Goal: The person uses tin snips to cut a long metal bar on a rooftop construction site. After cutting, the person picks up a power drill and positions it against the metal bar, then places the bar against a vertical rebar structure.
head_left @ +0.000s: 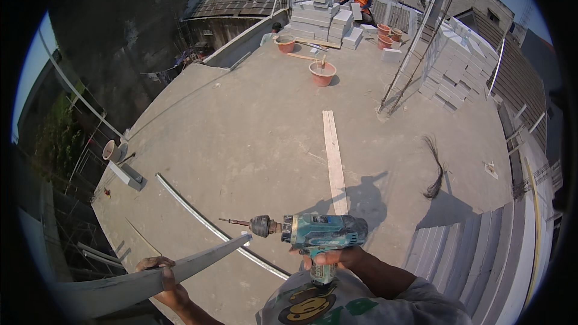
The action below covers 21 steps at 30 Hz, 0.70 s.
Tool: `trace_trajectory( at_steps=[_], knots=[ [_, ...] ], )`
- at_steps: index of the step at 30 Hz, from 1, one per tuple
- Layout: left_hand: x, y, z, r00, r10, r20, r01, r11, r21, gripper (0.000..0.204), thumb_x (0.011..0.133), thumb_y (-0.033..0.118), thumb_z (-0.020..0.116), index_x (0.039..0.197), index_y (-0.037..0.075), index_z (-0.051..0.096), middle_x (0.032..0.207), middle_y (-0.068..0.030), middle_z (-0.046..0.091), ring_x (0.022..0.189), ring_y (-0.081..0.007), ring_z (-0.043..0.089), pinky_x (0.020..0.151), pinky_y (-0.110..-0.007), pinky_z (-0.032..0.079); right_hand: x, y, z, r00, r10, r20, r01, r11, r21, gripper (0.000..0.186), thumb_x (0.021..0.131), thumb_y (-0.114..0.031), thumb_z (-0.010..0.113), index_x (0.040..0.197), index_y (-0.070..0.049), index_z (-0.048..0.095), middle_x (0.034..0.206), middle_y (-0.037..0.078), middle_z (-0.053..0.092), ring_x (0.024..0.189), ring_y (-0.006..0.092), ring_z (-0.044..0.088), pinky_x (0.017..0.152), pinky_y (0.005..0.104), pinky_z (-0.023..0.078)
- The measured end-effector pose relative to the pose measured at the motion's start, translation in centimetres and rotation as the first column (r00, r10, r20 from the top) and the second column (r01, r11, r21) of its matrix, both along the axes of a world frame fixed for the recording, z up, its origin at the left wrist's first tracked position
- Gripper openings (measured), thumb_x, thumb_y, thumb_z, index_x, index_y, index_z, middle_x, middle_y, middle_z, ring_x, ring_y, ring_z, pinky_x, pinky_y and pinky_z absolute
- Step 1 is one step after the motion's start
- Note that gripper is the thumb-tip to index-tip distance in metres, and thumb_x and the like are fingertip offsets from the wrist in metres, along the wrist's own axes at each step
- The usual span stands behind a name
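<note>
While right hand (328, 259) grips drill (319, 232) — bit points left.

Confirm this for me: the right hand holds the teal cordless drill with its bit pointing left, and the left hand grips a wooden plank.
Not quite. In the head view the left hand grips a grey metal channel, not a wooden plank; the only wooden plank lies on the concrete roof. The rest stands: the right hand holds the teal cordless drill, bit pointing left.
</note>
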<state>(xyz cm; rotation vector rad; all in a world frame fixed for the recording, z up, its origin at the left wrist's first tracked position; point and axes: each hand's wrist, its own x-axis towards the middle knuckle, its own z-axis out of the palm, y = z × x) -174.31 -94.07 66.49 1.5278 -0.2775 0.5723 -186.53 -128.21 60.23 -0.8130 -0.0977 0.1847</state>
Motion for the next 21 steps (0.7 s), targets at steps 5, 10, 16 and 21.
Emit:
trace_trajectory(
  at_steps=[5,10,16,21],
  knots=[
    [6.2,-3.5,1.8,0.993,0.062,0.099,-0.066,0.997,0.039,0.039,0.08,0.015,0.064,0.113,0.002,0.049,0.085,-0.0107,0.053,0.075,-0.018,0.053,0.071,-0.031,0.044,11.9,-2.1,1.5,0.986,0.165,0.002,-0.165,0.985,0.055,0.064,0.085,-0.016,0.073,0.14,0.0,0.045,0.123,0.017,0.062,0.088,0.0193,0.064,0.079,0.0346,0.051],
    [12.5,-4.5,1.9,0.987,0.158,0.019,-0.159,0.987,0.021,0.057,0.082,0.023,0.064,0.13,0.0,0.046,0.087,-0.0111,0.056,0.077,-0.0167,0.052,0.073,-0.03,0.044,22.2,-0.5,2.3,0.964,0.267,-0.017,-0.267,0.962,-0.053,0.061,0.085,-0.02,0.075,0.137,-0.003,0.051,0.119,0.01,0.065,0.095,0.015,0.062,0.081,0.03,0.051],
    [25.8,0.0,-1.0,0.993,0.115,-0.025,-0.111,0.988,0.105,0.074,0.081,0.034,0.066,0.14,-0.002,0.04,0.099,-0.0196,0.062,0.076,-0.0174,0.055,0.072,-0.031,0.045,35.3,4.4,2.0,0.942,0.32,0.095,-0.311,0.945,-0.106,0.053,0.087,-0.013,0.073,0.135,-0.005,0.053,0.124,0.008,0.066,0.104,0.0124,0.059,0.088,0.0279,0.05],
    [37.3,4.7,-1.5,0.992,0.114,0.055,-0.12,0.986,0.117,0.083,0.08,0.038,0.068,0.144,-0.004,0.035,0.108,-0.0251,0.064,0.077,-0.0185,0.058,0.076,-0.033,0.048,46.8,9.7,2.5,0.932,0.328,0.152,-0.258,0.898,-0.356,0.052,0.089,-0.019,0.074,0.134,-0.004,0.054,0.112,0.006,0.067,0.099,0.0118,0.059,0.085,0.0277,0.049]
  ],
)
